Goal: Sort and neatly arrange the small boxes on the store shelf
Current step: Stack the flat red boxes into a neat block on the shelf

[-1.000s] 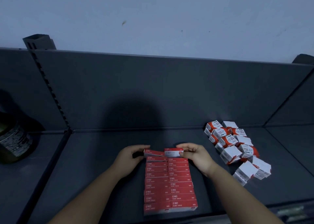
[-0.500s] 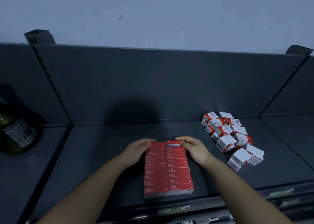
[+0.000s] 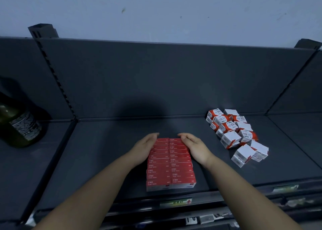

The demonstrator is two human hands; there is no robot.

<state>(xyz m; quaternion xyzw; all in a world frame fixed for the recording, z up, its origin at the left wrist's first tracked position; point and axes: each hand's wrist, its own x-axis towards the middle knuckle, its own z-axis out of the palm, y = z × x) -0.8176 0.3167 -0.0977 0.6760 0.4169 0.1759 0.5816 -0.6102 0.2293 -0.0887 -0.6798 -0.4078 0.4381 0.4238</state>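
Several flat red boxes (image 3: 171, 167) lie in two tidy columns on the dark shelf (image 3: 108, 151), running from its front edge toward the back. My left hand (image 3: 145, 147) lies flat against the left side of the far end of the columns, fingers straight. Opposite it, my right hand (image 3: 194, 146) presses the right side of the same end, fingers straight too. Neither hand holds a box. To the right sits a loose heap of white and red cube boxes (image 3: 234, 134), untouched and jumbled.
A dark green bottle (image 3: 19, 123) with a label stands on the neighbouring shelf section at the far left. The shelf's back panel (image 3: 156, 79) rises behind. Price tags (image 3: 175, 202) line the front rail.
One second ago each hand held a red box at the far end of the columns. Those boxes now lie in the rows, and both hands rest flat against the stack's sides.
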